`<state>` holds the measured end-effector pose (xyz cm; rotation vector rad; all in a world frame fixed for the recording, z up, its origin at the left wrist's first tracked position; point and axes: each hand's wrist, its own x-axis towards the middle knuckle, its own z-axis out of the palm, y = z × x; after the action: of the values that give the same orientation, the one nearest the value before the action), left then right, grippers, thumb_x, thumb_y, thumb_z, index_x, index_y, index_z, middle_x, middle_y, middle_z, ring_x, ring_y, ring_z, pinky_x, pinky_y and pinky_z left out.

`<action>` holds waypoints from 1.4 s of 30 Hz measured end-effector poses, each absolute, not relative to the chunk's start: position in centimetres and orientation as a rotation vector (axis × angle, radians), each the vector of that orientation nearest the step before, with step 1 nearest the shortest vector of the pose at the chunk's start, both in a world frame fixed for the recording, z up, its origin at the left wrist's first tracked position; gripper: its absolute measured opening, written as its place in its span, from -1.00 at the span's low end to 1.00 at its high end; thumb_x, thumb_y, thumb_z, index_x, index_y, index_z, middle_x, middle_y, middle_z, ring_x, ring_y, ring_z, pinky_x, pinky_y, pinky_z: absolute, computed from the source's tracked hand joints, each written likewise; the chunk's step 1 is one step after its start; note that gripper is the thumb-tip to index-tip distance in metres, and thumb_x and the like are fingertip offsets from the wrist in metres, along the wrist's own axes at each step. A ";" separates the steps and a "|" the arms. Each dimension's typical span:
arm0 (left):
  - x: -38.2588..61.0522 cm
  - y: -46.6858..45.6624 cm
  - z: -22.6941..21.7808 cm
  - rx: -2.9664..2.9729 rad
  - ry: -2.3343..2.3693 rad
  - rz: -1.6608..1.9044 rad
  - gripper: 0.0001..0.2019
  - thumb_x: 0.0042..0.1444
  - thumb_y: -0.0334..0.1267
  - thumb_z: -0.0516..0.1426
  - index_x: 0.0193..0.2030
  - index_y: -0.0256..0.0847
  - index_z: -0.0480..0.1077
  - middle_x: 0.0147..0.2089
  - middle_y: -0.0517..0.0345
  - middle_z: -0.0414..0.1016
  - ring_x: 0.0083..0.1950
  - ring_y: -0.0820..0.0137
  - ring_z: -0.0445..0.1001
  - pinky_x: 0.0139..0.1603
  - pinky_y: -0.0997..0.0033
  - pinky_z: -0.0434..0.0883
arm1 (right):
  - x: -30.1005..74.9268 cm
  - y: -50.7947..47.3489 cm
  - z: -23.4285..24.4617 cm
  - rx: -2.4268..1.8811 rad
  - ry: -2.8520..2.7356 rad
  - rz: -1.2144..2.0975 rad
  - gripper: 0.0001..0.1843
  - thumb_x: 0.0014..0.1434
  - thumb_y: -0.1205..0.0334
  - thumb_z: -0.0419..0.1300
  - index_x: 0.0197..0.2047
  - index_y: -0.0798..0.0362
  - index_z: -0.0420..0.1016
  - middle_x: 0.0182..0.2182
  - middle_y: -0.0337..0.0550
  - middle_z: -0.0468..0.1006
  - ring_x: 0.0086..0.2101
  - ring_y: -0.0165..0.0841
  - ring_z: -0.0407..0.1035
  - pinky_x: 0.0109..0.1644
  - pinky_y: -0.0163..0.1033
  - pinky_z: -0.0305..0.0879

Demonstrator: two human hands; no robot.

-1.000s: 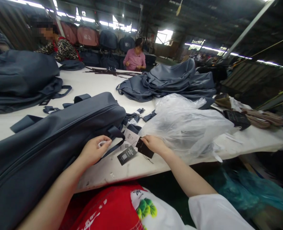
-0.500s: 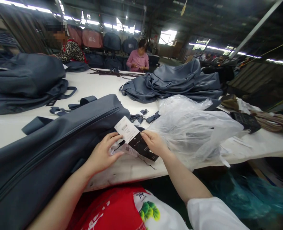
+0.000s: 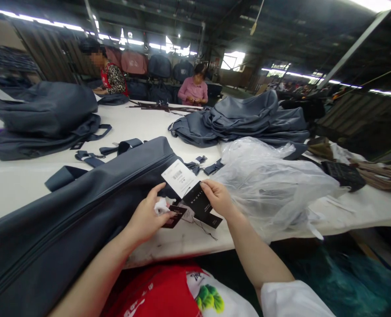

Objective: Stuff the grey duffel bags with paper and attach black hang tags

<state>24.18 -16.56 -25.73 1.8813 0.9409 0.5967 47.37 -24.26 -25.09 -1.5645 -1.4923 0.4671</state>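
My right hand (image 3: 217, 198) pinches a bunch of hang tags: a white one with a barcode (image 3: 178, 176) and black ones with pale lettering (image 3: 200, 203). A thin dark string (image 3: 206, 229) dangles below them. The thumb of my left hand (image 3: 149, 215) presses on a small dark red tag (image 3: 176, 216), its index finger stretched toward the white tag. Something white and crumpled (image 3: 162, 206) sits in that hand, its kind unclear. Under my left forearm lies a large dark blue-grey bag (image 3: 116, 185) with a long zip.
Clear plastic bags (image 3: 274, 189) lie to the right. Behind them is a pile of blue-grey bags (image 3: 241, 116); more bags (image 3: 46, 114) stand at the left. Straps with buckles (image 3: 129, 145) lie on the white table (image 3: 142, 121). Two people work across it, one in a pink shirt (image 3: 192, 91).
The small dark red tag now shows at my left thumb, apart from the others. My right hand still holds its tags, now turned more to face me. The view has shifted slightly.
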 end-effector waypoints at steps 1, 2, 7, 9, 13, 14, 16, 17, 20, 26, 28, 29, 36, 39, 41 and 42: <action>23.8 -16.4 -25.3 1.941 0.914 0.582 -0.40 -0.03 -0.28 0.26 0.20 -0.17 0.27 -0.23 0.17 0.53 -0.27 0.35 0.50 -0.16 0.37 0.43 | 47.8 -24.6 -24.5 -1.589 -1.544 0.455 -0.68 0.32 0.10 0.00 -0.30 0.08 0.48 -0.45 -0.23 0.47 -0.40 -0.40 0.33 -0.30 -0.33 0.18; 23.4 -16.3 -24.8 2.007 0.863 0.557 -0.57 0.01 -0.30 0.23 0.08 -0.14 0.40 -0.21 0.16 0.53 -0.23 0.35 0.51 -0.14 0.38 0.43 | 48.1 -25.0 -23.8 -1.608 -1.615 0.461 -0.70 0.31 0.12 0.01 -0.26 0.08 0.50 -0.43 -0.23 0.50 -0.40 -0.40 0.35 -0.29 -0.34 0.18; 22.8 -16.0 -22.5 2.282 0.470 0.369 -0.78 0.13 -0.40 0.09 -0.25 -0.08 0.56 -0.15 0.13 0.49 -0.13 0.37 0.49 -0.07 0.44 0.42 | 49.4 -25.7 -21.4 -1.461 -2.012 0.793 -0.71 0.33 0.15 0.03 -0.22 0.09 0.54 -0.40 -0.21 0.54 -0.39 -0.43 0.37 -0.26 -0.37 0.22; 23.0 -16.3 -22.0 2.280 0.411 0.325 -0.81 0.14 -0.37 0.09 -0.26 -0.10 0.55 0.11 0.08 0.40 -0.01 0.34 0.47 -0.01 0.42 0.43 | 49.3 -25.5 -21.4 -1.316 -2.073 0.950 -0.68 0.33 0.13 0.02 -0.20 0.11 0.54 -0.37 -0.19 0.55 -0.36 -0.43 0.38 -0.24 -0.37 0.26; 23.3 -17.0 -21.9 2.222 0.338 0.228 -0.83 0.15 -0.32 0.10 -0.27 -0.10 0.54 0.41 0.16 0.06 0.24 0.23 0.33 0.20 0.31 0.35 | 47.8 -24.5 -22.4 -1.105 -2.111 1.113 -0.66 0.33 0.09 0.01 -0.17 0.08 0.55 -0.32 -0.19 0.56 -0.32 -0.40 0.41 -0.19 -0.35 0.31; 23.3 -17.0 -22.0 2.200 0.311 0.222 -0.83 0.16 -0.31 0.09 -0.25 -0.10 0.54 0.38 0.14 0.13 0.26 0.22 0.31 0.25 0.28 0.31 | 47.2 -24.4 -22.7 -1.103 -2.096 1.112 -0.64 0.34 0.08 -0.01 -0.17 0.08 0.55 -0.33 -0.20 0.56 -0.33 -0.40 0.41 -0.19 -0.34 0.31; 23.2 -17.0 -22.5 2.134 0.319 0.254 -0.82 0.18 -0.28 0.08 -0.19 -0.12 0.52 0.22 0.06 0.36 0.19 0.23 0.36 0.24 0.26 0.30 | 46.1 -24.2 -23.1 -1.162 -2.050 1.021 -0.61 0.36 0.08 -0.05 -0.19 0.07 0.55 -0.34 -0.20 0.54 -0.33 -0.39 0.40 -0.18 -0.33 0.32; 23.1 -17.0 -22.7 2.096 0.360 0.272 -0.82 0.18 -0.26 0.08 -0.17 -0.15 0.50 0.09 0.04 0.46 0.10 0.24 0.43 0.18 0.28 0.36 | 45.6 -24.2 -23.2 -1.210 -2.032 0.926 -0.61 0.37 0.09 -0.07 -0.20 0.06 0.55 -0.33 -0.18 0.54 -0.30 -0.38 0.40 -0.15 -0.31 0.31; 23.1 -17.0 -23.3 2.025 0.516 0.285 -0.83 0.16 -0.20 0.11 -0.23 -0.20 0.48 -0.26 0.14 0.53 -0.23 0.33 0.48 -0.15 0.40 0.44 | 44.7 -24.3 -23.1 -1.290 -2.012 0.610 -0.64 0.37 0.17 -0.07 -0.22 0.02 0.55 -0.23 -0.11 0.54 -0.17 -0.32 0.38 0.00 -0.22 0.27; 23.6 -17.1 -23.9 1.924 0.572 0.352 -0.86 0.15 -0.21 0.14 -0.23 -0.20 0.47 -0.28 0.16 0.51 -0.26 0.36 0.46 -0.22 0.45 0.41 | 44.0 -24.4 -23.4 -1.414 -1.501 0.654 -0.68 0.31 0.15 -0.01 -0.38 0.04 0.47 -0.39 -0.16 0.53 -0.33 -0.35 0.39 -0.15 -0.22 0.31; 23.7 -16.9 -24.0 1.973 0.566 0.384 -0.88 0.15 -0.22 0.13 -0.25 -0.18 0.47 -0.27 0.14 0.49 -0.23 0.35 0.46 -0.19 0.43 0.42 | 43.6 -24.2 -24.0 -1.380 -1.233 0.856 -0.64 0.30 0.04 -0.01 -0.43 0.05 0.41 -0.46 -0.19 0.52 -0.41 -0.38 0.39 -0.26 -0.26 0.33; 23.7 -16.8 -24.0 2.039 0.563 0.417 -0.89 0.15 -0.24 0.13 -0.28 -0.18 0.46 -0.25 0.12 0.48 -0.21 0.34 0.47 -0.16 0.41 0.42 | 43.3 -24.1 -24.4 -1.329 -1.139 0.942 -0.62 0.28 0.00 0.00 -0.45 0.05 0.37 -0.47 -0.19 0.52 -0.42 -0.38 0.41 -0.28 -0.26 0.34; 23.6 -16.3 -24.4 2.321 0.545 0.391 -0.85 0.16 -0.31 0.07 -0.20 -0.14 0.46 0.29 0.01 0.28 0.25 0.17 0.31 0.25 0.20 0.27 | 42.5 -23.1 -25.8 -1.107 -0.798 1.125 -0.62 0.18 -0.06 0.11 -0.49 0.03 0.18 -0.51 -0.20 0.55 -0.43 -0.31 0.51 -0.34 -0.25 0.39; 23.8 -16.6 -24.4 2.256 0.555 0.325 -0.81 0.19 -0.27 0.06 -0.11 -0.15 0.44 -0.03 0.04 0.51 0.00 0.24 0.46 0.07 0.27 0.38 | 42.5 -22.4 -26.0 -1.050 -0.669 1.138 -0.59 0.15 -0.09 0.15 -0.48 0.02 0.13 -0.70 -0.35 0.37 -0.56 -0.32 0.47 -0.44 -0.30 0.34; 24.0 -16.7 -24.5 2.251 0.587 0.304 -0.85 0.20 -0.24 0.06 -0.20 -0.17 0.44 -0.20 0.09 0.53 -0.16 0.27 0.48 -0.09 0.32 0.41 | 42.5 -21.9 -26.2 -1.022 -0.610 1.204 -0.54 0.16 -0.16 0.14 -0.48 0.01 0.10 -0.76 -0.43 0.24 -0.66 -0.37 0.39 -0.52 -0.34 0.26; 24.1 -16.7 -24.6 2.261 0.603 0.311 -0.86 0.20 -0.24 0.06 -0.24 -0.17 0.44 -0.23 0.09 0.52 -0.19 0.28 0.48 -0.11 0.32 0.40 | 42.3 -21.8 -26.2 -1.013 -0.583 1.250 -0.52 0.17 -0.18 0.12 -0.48 0.01 0.09 -0.78 -0.45 0.20 -0.69 -0.40 0.34 -0.56 -0.36 0.21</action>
<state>24.07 -16.71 -24.58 2.2612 0.6033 0.3106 42.35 -21.76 -26.20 -1.0134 -0.5827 1.2499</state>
